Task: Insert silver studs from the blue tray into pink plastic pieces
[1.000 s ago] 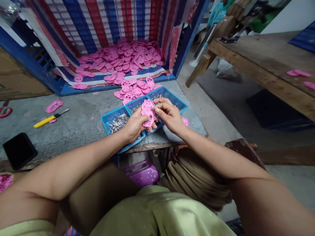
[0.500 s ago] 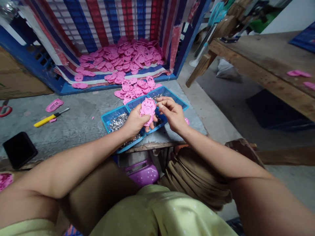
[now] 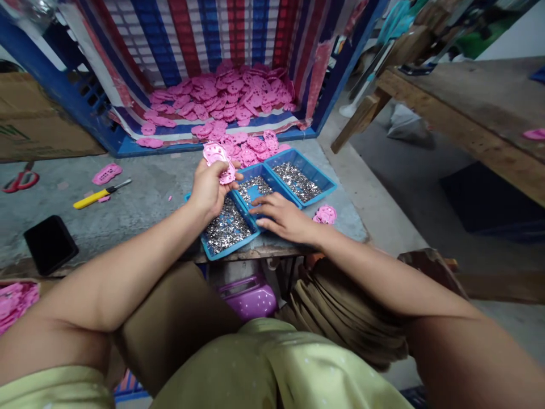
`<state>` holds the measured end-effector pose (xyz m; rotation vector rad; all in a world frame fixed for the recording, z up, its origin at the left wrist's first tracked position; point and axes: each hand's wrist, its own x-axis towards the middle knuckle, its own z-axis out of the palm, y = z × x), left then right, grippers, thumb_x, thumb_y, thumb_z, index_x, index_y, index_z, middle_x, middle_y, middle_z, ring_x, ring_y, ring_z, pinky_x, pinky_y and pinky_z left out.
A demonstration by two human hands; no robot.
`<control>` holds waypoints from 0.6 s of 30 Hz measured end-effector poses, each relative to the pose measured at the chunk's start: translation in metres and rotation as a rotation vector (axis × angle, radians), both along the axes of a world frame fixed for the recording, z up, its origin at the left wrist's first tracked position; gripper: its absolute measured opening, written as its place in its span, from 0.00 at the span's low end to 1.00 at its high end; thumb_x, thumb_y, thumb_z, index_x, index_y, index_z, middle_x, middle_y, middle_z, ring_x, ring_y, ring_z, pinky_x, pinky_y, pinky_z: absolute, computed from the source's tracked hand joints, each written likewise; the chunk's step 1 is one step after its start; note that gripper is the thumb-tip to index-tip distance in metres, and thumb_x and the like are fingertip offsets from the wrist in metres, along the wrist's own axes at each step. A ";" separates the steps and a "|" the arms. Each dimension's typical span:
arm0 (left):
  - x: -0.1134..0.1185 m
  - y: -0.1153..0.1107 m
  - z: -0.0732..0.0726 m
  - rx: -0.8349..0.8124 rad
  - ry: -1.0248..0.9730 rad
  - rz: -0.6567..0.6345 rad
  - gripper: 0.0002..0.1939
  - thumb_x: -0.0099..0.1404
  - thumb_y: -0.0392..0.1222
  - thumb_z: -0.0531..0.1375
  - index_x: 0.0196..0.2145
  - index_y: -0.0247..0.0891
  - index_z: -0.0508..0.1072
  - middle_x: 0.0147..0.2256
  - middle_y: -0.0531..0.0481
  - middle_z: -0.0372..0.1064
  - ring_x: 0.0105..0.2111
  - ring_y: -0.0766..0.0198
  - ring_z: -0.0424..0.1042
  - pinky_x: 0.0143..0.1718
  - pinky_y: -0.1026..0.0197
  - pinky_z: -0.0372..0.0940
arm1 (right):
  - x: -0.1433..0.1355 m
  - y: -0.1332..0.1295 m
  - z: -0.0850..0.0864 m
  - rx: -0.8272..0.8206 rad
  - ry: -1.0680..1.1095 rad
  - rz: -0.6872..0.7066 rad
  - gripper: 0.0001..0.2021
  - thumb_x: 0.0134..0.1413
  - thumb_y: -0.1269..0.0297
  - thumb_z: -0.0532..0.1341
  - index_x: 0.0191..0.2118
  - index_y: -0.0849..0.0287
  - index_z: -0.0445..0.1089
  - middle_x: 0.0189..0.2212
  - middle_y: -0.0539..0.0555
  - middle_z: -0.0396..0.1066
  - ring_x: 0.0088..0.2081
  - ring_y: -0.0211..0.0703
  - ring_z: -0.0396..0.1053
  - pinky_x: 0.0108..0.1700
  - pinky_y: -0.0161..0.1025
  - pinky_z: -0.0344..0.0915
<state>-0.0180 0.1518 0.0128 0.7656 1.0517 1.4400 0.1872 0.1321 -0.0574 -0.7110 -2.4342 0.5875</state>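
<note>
My left hand (image 3: 209, 190) grips a pink plastic piece (image 3: 220, 162), thumb across its face, above the left blue tray (image 3: 227, 250). Over the near part of the middle blue tray (image 3: 279, 187) is my right hand (image 3: 283, 218), its fingers apart and bent down toward the small metal parts (image 3: 254, 187); nothing shows between them. A third blue tray (image 3: 326, 190) holds more silvery parts on the right. Beyond the trays, loose pink pieces (image 3: 255, 145) lie on the grey table. One pink piece (image 3: 325, 214) rests beside my right wrist.
A blue crate (image 3: 128, 149) with striped lining, tipped toward me, holds a pink heap. On the left are a yellow-handled tool (image 3: 87, 200), red scissors (image 3: 21, 180), a black phone (image 3: 50, 244) and a cardboard box (image 3: 42, 122). A wooden table (image 3: 460, 108) stands at the right.
My left hand has moved left and up with the pink piece. My right hand has drawn away from that piece and come down to the middle tray, fingers spread. The view has shifted slightly.
</note>
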 end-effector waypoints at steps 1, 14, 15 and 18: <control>-0.005 0.002 0.002 -0.003 -0.015 0.013 0.19 0.52 0.31 0.59 0.43 0.40 0.65 0.32 0.49 0.76 0.25 0.63 0.74 0.21 0.65 0.62 | -0.003 -0.003 0.000 0.058 -0.071 0.044 0.20 0.72 0.48 0.55 0.51 0.57 0.77 0.56 0.64 0.72 0.54 0.57 0.67 0.57 0.57 0.64; -0.012 -0.007 0.022 0.020 -0.042 -0.001 0.19 0.49 0.29 0.59 0.41 0.39 0.66 0.30 0.51 0.75 0.24 0.63 0.74 0.20 0.66 0.64 | -0.031 -0.010 0.019 0.258 -0.583 -0.218 0.17 0.69 0.58 0.60 0.34 0.63 0.80 0.46 0.65 0.75 0.46 0.57 0.64 0.47 0.52 0.61; -0.012 -0.007 0.023 0.021 -0.042 -0.001 0.19 0.49 0.29 0.59 0.40 0.39 0.66 0.29 0.51 0.75 0.23 0.63 0.75 0.20 0.66 0.64 | -0.034 -0.010 0.022 0.247 -0.628 -0.258 0.16 0.69 0.60 0.60 0.35 0.64 0.80 0.44 0.66 0.74 0.47 0.58 0.64 0.47 0.52 0.61; -0.011 -0.008 0.026 0.023 -0.038 -0.011 0.17 0.48 0.29 0.58 0.38 0.38 0.66 0.28 0.51 0.75 0.22 0.63 0.74 0.19 0.66 0.65 | -0.042 -0.008 0.032 0.229 -0.729 -0.350 0.14 0.69 0.67 0.58 0.38 0.65 0.81 0.43 0.67 0.74 0.50 0.59 0.65 0.50 0.53 0.61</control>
